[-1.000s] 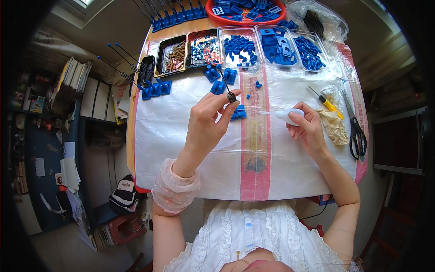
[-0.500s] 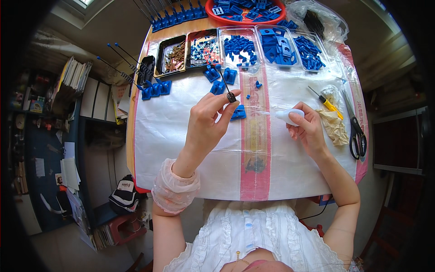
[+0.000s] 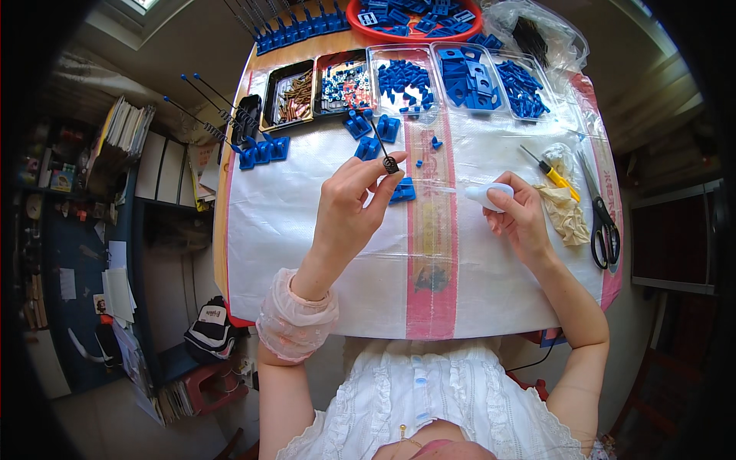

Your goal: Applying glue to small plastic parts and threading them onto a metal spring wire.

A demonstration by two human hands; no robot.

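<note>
Pinched between the thumb and fingers of my left hand (image 3: 356,192) is a black coil spring (image 3: 392,165) with a thin straight stem rising from it to a small blue tip. Fingers curled, my right hand (image 3: 521,215) grips a small white squeeze bottle (image 3: 487,196), its thin clear nozzle pointing left toward the spring. The nozzle and spring are apart. Just beyond my left hand lie blue plastic bases (image 3: 367,148), with one more blue base (image 3: 402,189) beside its fingertips. Two tiny blue pieces (image 3: 436,142) rest on the sheet between my hands.
Along the back stand trays of brown screws (image 3: 297,96), metal nuts (image 3: 345,86), small blue caps (image 3: 404,80), blue plates (image 3: 479,84) and blue pegs (image 3: 524,88). A red basin (image 3: 418,37) sits behind. Scissors (image 3: 605,230), a yellow-handled screwdriver (image 3: 562,181) and a crumpled cloth (image 3: 566,216) lie right.
</note>
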